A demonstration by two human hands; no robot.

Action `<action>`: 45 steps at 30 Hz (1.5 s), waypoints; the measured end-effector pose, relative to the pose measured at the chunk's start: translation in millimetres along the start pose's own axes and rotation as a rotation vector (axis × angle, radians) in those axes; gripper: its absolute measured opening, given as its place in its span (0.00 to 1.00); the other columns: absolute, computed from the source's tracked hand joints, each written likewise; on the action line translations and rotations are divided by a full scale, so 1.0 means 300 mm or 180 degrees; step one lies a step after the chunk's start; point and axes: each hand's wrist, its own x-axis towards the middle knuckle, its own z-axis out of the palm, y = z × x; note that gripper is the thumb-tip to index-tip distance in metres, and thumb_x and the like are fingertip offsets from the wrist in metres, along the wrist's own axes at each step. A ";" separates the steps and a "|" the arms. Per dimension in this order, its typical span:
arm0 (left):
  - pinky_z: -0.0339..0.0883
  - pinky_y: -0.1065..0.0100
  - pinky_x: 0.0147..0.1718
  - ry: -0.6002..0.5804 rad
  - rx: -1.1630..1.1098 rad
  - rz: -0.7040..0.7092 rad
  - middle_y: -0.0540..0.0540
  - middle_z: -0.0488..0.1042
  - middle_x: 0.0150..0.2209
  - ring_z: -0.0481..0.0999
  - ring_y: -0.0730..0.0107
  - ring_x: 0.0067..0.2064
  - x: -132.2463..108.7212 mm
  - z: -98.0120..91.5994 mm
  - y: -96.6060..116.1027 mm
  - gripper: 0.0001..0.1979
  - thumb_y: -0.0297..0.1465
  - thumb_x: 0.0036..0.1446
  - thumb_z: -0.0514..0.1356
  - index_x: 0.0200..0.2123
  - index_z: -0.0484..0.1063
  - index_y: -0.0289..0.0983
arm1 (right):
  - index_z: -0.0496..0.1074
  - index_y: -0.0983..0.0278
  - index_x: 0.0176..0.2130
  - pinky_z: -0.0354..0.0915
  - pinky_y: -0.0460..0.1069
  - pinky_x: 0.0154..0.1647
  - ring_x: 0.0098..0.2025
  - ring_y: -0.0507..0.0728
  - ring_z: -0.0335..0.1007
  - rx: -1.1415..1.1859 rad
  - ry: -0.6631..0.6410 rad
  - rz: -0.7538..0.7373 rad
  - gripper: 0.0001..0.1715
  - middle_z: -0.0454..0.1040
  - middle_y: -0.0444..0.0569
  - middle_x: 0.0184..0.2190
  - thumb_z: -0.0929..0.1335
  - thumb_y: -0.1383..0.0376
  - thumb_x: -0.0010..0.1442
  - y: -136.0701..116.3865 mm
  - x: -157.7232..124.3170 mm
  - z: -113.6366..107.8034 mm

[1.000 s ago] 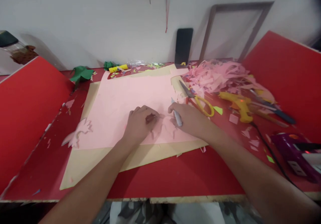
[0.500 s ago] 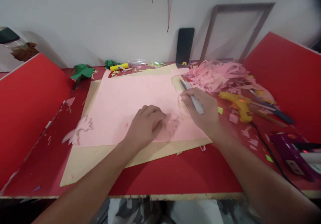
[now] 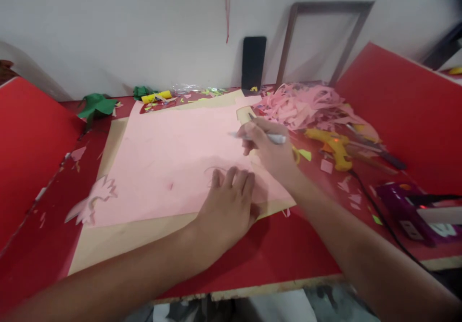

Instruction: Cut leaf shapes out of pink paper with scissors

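My left hand (image 3: 231,201) lies palm down on a large pink paper sheet (image 3: 173,153), fingers stretched out. Thin curved drawn lines show just beyond its fingertips. My right hand (image 3: 269,144) grips a white pen (image 3: 277,139), blurred, its tip pointing left above the sheet. Behind that hand a dark pointed tip (image 3: 250,116) sticks out, and a yellow loop (image 3: 296,155) shows on its other side; whether they belong together I cannot tell. A cut-out pink paper shape with jagged ends (image 3: 94,199) rests over the sheet's left edge.
Beneath the pink sheet is a beige board (image 3: 115,252) on the red table (image 3: 288,259). Pink paper strips (image 3: 306,105) are heaped at back right. Near them lie a yellow glue gun (image 3: 335,146) and a purple power strip (image 3: 407,211). A phone (image 3: 253,63) leans on the wall.
The pen has swung from steeply tilted to nearly level, its tip now leftward. My left hand has moved nearer, its fingers straighter, and drawn lines show beyond it. The view has shifted right.
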 end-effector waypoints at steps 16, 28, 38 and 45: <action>0.59 0.39 0.62 0.0164 0.0020 -0.0120 0.28 0.63 0.67 0.65 0.35 0.66 -0.062 0.027 0.026 0.28 0.41 0.69 0.50 0.66 0.63 0.33 | 0.56 0.61 0.21 0.54 0.45 0.20 0.20 0.48 0.53 -0.0893 -0.0006 0.0274 0.27 0.54 0.37 0.17 0.68 0.54 0.64 0.118 -0.020 0.026; 0.60 0.38 0.62 0.0235 0.0025 -0.0045 0.30 0.66 0.65 0.63 0.37 0.67 -0.060 0.025 0.029 0.26 0.39 0.68 0.51 0.66 0.62 0.35 | 0.55 0.61 0.19 0.51 0.45 0.20 0.19 0.47 0.51 -0.1030 -0.0257 0.0428 0.26 0.52 0.36 0.15 0.69 0.59 0.62 0.098 -0.020 0.033; 0.61 0.37 0.61 0.0213 -0.0022 -0.0047 0.31 0.66 0.64 0.63 0.37 0.67 -0.054 0.025 0.029 0.25 0.38 0.69 0.51 0.65 0.63 0.35 | 0.55 0.61 0.18 0.51 0.46 0.20 0.19 0.47 0.50 -0.1327 -0.0241 0.0241 0.26 0.53 0.36 0.15 0.68 0.62 0.62 0.095 -0.018 0.036; 0.60 0.37 0.62 0.0170 -0.0021 -0.0047 0.29 0.65 0.65 0.62 0.37 0.68 -0.057 0.020 0.026 0.25 0.38 0.69 0.50 0.65 0.64 0.34 | 0.55 0.61 0.19 0.51 0.46 0.21 0.19 0.47 0.50 -0.1431 -0.0135 0.0207 0.25 0.53 0.36 0.15 0.68 0.62 0.61 0.100 -0.022 0.039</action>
